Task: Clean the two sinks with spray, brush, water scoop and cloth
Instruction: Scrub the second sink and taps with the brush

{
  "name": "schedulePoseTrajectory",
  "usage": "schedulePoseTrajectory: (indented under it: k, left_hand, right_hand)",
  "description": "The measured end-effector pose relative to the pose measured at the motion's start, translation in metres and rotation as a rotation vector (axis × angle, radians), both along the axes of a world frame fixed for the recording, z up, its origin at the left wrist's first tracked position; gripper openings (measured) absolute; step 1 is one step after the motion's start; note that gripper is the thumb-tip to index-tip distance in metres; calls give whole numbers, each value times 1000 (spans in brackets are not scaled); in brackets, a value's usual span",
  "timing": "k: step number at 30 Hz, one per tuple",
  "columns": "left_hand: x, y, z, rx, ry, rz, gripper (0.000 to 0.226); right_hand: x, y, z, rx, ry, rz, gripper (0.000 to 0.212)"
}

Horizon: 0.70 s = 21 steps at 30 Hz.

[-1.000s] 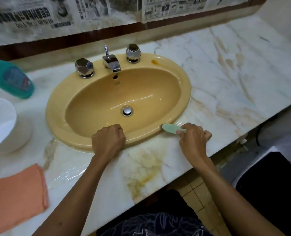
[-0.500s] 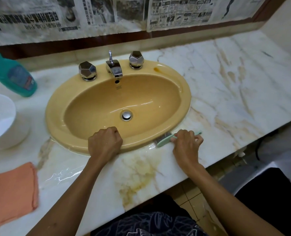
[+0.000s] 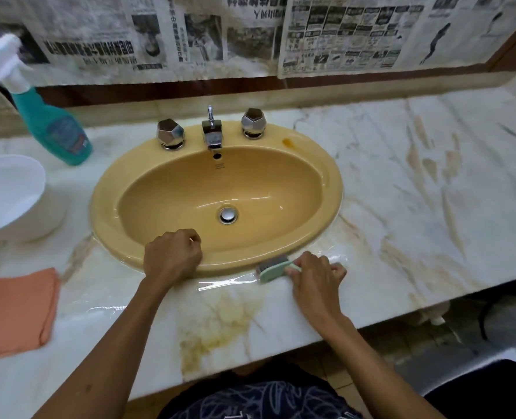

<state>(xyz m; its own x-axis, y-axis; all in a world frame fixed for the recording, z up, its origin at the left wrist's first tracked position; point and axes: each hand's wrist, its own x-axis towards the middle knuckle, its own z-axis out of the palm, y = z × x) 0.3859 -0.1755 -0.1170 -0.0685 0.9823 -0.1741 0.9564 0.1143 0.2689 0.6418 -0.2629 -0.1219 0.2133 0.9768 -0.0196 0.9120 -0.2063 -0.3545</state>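
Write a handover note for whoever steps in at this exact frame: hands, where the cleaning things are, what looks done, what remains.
Right hand: shut on the green brush, bristles against the yellow sink's near rim where it meets the wet counter.
Left hand: closed fist resting on the near rim, holding nothing visible.
Spray bottle stands back left; white scoop at left edge; orange cloth folded front left.
Done: basin looks clean. Left: stain on the back right rim, rinse, wipe. A second sink is not in view.
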Motion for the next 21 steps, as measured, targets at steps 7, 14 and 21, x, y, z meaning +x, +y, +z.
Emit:
schedulePoseTrajectory:
  k: [7, 14, 21]
  left_hand:
    - [10, -3, 4, -29, -88, 147, 30]
    - [64, 7, 13, -20, -412, 201, 27]
    - [113, 1, 2, -9, -115, 158, 31]
  right_hand:
    - [58, 32, 28, -24, 176, -164, 24]
    - [6, 36, 61, -213, -100, 280, 28]
    - [88, 117, 99, -311, -304, 190, 20]
